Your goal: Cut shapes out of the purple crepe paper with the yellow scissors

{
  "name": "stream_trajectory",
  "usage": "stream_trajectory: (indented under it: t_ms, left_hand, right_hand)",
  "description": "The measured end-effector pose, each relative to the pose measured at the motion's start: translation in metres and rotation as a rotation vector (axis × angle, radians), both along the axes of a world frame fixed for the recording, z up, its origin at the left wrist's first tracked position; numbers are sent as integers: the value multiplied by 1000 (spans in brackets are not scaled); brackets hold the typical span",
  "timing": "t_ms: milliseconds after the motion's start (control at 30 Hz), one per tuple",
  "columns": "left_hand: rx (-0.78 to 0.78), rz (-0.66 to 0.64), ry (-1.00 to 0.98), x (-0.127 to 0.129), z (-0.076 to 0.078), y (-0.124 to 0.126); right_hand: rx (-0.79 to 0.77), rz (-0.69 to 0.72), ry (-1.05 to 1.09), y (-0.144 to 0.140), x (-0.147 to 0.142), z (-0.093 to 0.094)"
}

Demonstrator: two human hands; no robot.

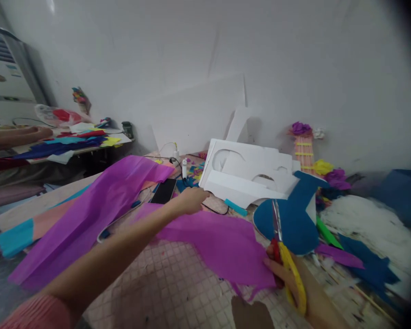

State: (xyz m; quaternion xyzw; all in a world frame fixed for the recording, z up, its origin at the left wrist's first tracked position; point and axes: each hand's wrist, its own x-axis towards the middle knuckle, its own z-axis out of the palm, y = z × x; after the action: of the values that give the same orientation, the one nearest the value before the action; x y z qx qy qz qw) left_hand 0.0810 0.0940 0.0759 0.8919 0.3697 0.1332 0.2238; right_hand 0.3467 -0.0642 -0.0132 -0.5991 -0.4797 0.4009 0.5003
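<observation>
Right hand [296,283] closed through yellow-handled scissors [286,256], blades up beside edge of purple tissue sheet [222,246] lying on counter [178,283]. Left hand [190,200] reaches far across, fingers curled onto sheet's far edge; grip itself not clear. Blue cutout [292,219] just beside blades. Judgement: pull sheet taut and flat, keep blades off blue piece, cut in long strokes.

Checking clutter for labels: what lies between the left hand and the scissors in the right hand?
Head view: purple crepe paper spreads between the left hand and the yellow-handled scissors held by the right hand.
</observation>
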Motion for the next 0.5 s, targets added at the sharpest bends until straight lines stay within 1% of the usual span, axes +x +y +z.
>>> stream_trajectory:
  t_ms: [33,100,167,200,267,333,500]
  left_hand:
    - [31,9,-20,7,-3,-12]
    - [52,-19,-67,23,-10,-34]
    - [56,-106,-221,36,-17,-50]
    - [57,-128,-284,42,-21,-56]
    - [47,-137,-387,49,-29,-63]
    - [18,-123,-443,51,-38,-65]
    - [-60,-115,-461,51,-53,-65]
  right_hand:
    - [-17,4,39,-1,-4,3]
    - [-23,1,88,-3,-9,8]
    - [-26,9,108,-4,-13,10]
    - [-30,13,112,-4,-13,10]
    - [-44,20,108,-4,-14,10]
    - [-41,22,98,-3,-14,10]
    - [-5,27,57,-4,-16,16]
